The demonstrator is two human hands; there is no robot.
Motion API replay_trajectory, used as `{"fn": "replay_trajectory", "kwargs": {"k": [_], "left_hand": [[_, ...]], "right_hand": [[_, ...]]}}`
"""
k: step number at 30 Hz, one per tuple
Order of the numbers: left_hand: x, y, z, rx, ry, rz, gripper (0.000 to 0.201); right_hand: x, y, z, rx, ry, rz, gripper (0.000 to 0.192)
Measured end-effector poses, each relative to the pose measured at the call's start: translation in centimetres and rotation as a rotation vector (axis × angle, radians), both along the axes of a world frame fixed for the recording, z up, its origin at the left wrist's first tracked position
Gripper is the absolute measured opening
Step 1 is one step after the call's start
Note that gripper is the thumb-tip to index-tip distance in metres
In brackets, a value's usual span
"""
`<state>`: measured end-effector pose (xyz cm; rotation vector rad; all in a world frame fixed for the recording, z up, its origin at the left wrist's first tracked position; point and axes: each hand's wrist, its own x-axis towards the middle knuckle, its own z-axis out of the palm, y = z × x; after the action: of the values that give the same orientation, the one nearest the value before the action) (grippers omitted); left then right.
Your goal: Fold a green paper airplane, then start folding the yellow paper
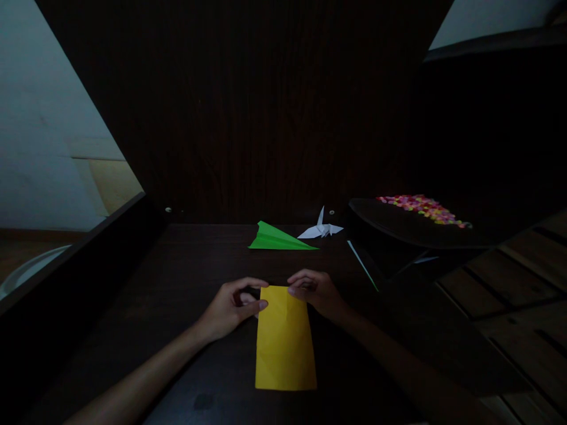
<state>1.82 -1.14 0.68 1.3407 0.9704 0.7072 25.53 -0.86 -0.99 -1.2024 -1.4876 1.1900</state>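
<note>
A yellow sheet of paper (286, 348), long and rectangular with faint creases, lies in front of me on the dark wooden surface (199, 360). My left hand (239, 304) pinches its upper left corner between thumb and fingers. At the upper right corner, my right hand (312, 289) has its thumb on the paper with the fingers curled behind the edge. Beyond the hands rest a green paper plane (279, 237) and, to its right, a white origami crane (322, 229).
On the right, a dark rounded stand (398, 227) bears many small pink, red and yellow pieces (425, 208). A thin white and green strip (363, 265) lies below it. A dark board (266, 118) rises at the back, and a raised edge (88, 248) runs along the left.
</note>
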Motion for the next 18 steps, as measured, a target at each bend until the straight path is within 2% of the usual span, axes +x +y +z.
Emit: {"fn": "replay_trajectory", "kwargs": {"k": [5, 10, 18], "left_hand": [[0.3, 0.2, -0.2, -0.05, -0.127, 0.054, 0.047], [0.5, 0.1, -0.5, -0.035, -0.005, 0.027, 0.044], [0.3, 0.0, -0.5, -0.04, -0.041, 0.05, 0.042]], "right_hand": [[-0.4, -0.3, -0.2, 0.01, -0.008, -0.002, 0.018], [-1.3, -0.9, -0.3, 0.031, -0.031, -0.01, 0.018], [-1.0, -0.8, -0.4, -0.023, 0.031, 0.001, 0.033]]}}
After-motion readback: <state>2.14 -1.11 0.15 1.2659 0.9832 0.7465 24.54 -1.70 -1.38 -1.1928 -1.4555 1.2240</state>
